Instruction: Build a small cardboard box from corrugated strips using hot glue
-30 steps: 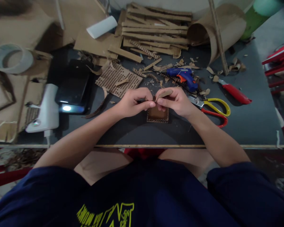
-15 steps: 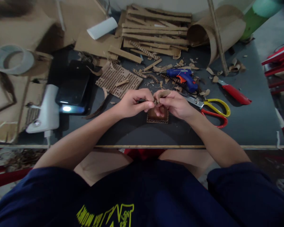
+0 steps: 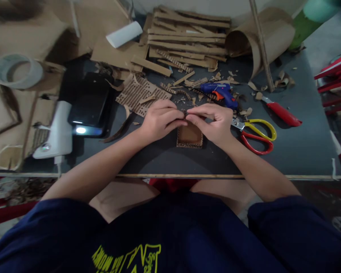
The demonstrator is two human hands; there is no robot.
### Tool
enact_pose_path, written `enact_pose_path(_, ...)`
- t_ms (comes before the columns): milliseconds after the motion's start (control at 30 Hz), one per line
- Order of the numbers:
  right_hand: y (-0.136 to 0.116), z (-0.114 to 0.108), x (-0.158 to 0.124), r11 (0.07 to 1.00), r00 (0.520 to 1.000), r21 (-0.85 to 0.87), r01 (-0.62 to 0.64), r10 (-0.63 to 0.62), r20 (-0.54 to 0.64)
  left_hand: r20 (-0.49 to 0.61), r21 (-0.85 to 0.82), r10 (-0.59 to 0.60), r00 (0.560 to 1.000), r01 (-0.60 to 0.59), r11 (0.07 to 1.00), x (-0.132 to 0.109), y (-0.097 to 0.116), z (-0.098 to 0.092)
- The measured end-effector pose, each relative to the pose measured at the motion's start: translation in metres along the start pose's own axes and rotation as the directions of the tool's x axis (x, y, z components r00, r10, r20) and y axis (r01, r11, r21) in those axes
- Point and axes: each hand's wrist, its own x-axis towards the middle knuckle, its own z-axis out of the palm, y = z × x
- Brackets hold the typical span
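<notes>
A small, shallow cardboard box [image 3: 190,135] with corrugated edges sits on the dark table in front of me. My left hand [image 3: 162,120] and my right hand [image 3: 211,119] meet over its far side, covering that edge. Between their fingertips shows a bit of corrugated cardboard strip [image 3: 184,112], pinched from both sides. Most of the strip is hidden by my fingers, and I cannot tell whether it touches the box. Beyond the hands lies a blue glue gun [image 3: 220,93]; scissors [image 3: 257,132] with yellow and red handles are just right of my right hand.
Cardboard strips [image 3: 187,40] are stacked at the back, scraps scattered before them. A ridged cardboard sheet [image 3: 142,94] lies left of centre. A red-handled knife [image 3: 282,113], a cardboard roll [image 3: 261,38], a tape roll [image 3: 18,71], a black device [image 3: 88,100] and a white device [image 3: 55,132] surround the work.
The strip end that stuck up by my right fingers no longer shows. My fingers have straightened and come together at the box's far side, uncovering more of its inside.
</notes>
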Motion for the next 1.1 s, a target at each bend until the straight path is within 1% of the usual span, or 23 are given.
enact_pose_path(67, 0.002, 0.0, 0.0, 0.997, 0.998, -0.04, 0.059, -0.058, 0.027, -0.05, 0.048, 0.042, 0.998, -0.04, 0.998, -0.002, 0.0, 0.001)
enact_pose_path(133, 0.003, 0.0, 0.0, 0.994, 0.995, -0.069, 0.081, -0.077, 0.055, -0.059, 0.071, 0.046, 0.997, -0.041, 0.997, -0.002, -0.001, 0.001)
enact_pose_path(267, 0.004, -0.002, 0.001, 0.986, 0.991, -0.117, 0.12, -0.112, 0.074, 0.0, 0.081, -0.049, 0.999, 0.049, 0.996, -0.002, 0.003, 0.002)
enact_pose_path(367, 0.003, -0.001, 0.001, 0.977, 0.989, -0.159, 0.143, -0.133, 0.068, 0.05, 0.044, -0.128, 0.991, 0.126, 0.991, -0.001, 0.009, 0.003)
enact_pose_path(467, 0.004, 0.0, 0.0, 0.973, 0.989, -0.185, 0.139, -0.128, 0.072, 0.066, 0.069, -0.193, 0.979, 0.188, 0.98, 0.0, 0.013, 0.005)
enact_pose_path(567, 0.007, 0.001, 0.0, 0.971, 0.987, -0.194, 0.141, -0.123, 0.098, 0.093, 0.097, -0.219, 0.971, 0.21, 0.973, -0.001, 0.012, 0.006)
enact_pose_path(667, 0.014, -0.002, 0.003, 0.972, 0.982, -0.193, 0.131, -0.101, 0.16, 0.131, 0.13, -0.226, 0.965, 0.21, 0.969, -0.003, 0.008, 0.008)
enact_pose_path(733, 0.017, -0.003, 0.005, 0.979, 0.979, -0.172, 0.111, -0.078, 0.187, 0.145, 0.133, -0.228, 0.963, 0.209, 0.969, -0.003, 0.006, 0.009)
enact_pose_path(800, 0.017, -0.004, 0.007, 0.99, 0.98, -0.126, 0.06, -0.035, 0.194, 0.152, 0.125, -0.221, 0.963, 0.203, 0.971, -0.003, 0.005, 0.008)
enact_pose_path(900, 0.014, -0.004, 0.007, 0.997, 0.974, -0.003, -0.076, 0.075, 0.213, 0.137, 0.114, -0.199, 0.97, 0.184, 0.976, -0.001, 0.004, 0.006)
enact_pose_path(1000, 0.01, -0.002, 0.005, 0.974, 0.959, 0.136, -0.184, 0.147, 0.244, 0.117, 0.063, -0.189, 0.975, 0.182, 0.981, 0.0, 0.004, 0.003)
enact_pose_path(1100, 0.008, -0.001, 0.004, 0.94, 0.941, 0.234, -0.248, 0.176, 0.288, 0.126, -0.009, -0.21, 0.969, 0.213, 0.977, 0.002, 0.005, 0.001)
